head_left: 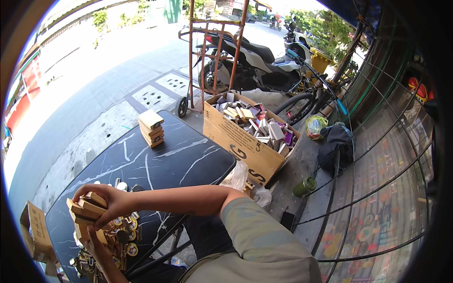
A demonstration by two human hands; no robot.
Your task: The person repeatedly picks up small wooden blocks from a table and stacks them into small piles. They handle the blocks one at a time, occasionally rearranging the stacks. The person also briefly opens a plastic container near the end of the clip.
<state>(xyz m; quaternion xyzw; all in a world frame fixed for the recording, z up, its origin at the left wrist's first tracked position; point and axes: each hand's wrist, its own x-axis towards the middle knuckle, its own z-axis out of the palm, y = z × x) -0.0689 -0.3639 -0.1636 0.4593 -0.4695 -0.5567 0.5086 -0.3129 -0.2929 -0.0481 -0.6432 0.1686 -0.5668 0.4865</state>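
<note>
Over the left part of the black marbled table (pixel 181 158), my right hand (pixel 115 202) is wrapped round the top of a bunch of small tan flat boxes (pixel 85 214). From below, my left hand (pixel 98 249) grips the lower boxes of the same bunch, with its fingers partly hidden. Beneath and beside my hands lies a heap of shiny gold and silver round pieces (pixel 132 249) that look like watches. Farther back, near the far edge of the table, stands a neat stack of similar tan boxes (pixel 151 128).
Right of the table, a large open carton (pixel 243 144) brims with small boxes. A motorcycle (pixel 255 59) and a bicycle (pixel 314 96) stand behind it. On the ground are a green tumbler (pixel 305 187) and a dark bag (pixel 336 148). Another carton (pixel 38 231) stands at left.
</note>
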